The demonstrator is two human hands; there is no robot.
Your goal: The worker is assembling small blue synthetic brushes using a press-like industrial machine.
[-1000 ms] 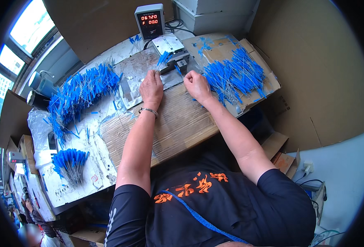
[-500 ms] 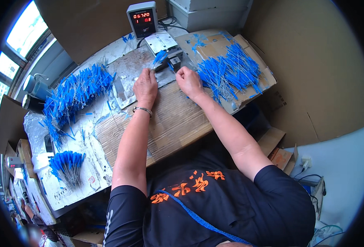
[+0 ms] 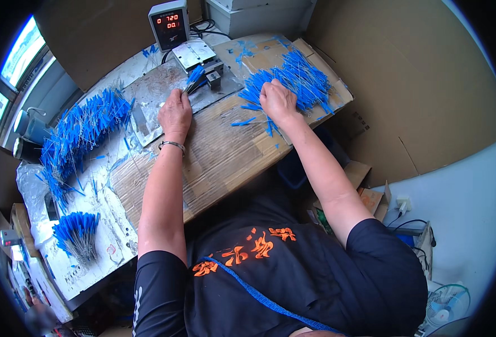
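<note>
My left hand [image 3: 175,114] is closed beside the small metal bench machine [image 3: 195,55], its fingertips at a dark narrow part that points toward the machine. Whether the hand grips that part is hard to see. A few blue pieces [image 3: 196,73] stick up at the machine's front. My right hand [image 3: 279,102] has its fingers curled at the near left edge of a large heap of blue-sleeved thin wire pieces [image 3: 307,78]. Its fingertips are hidden, so what they pinch does not show.
Another long heap of blue-sleeved wires [image 3: 85,132] lies to the left, with a smaller bundle [image 3: 78,236] nearer me. A counter box with red digits [image 3: 169,25] stands behind the machine. Flattened cardboard [image 3: 220,151] covers the table's front. Mugs [image 3: 32,126] stand at the far left.
My right hand has gone from in front of the machine to the heap on the right. My left hand stays by the machine. The whole view has shifted slightly, and the counter's digits differ.
</note>
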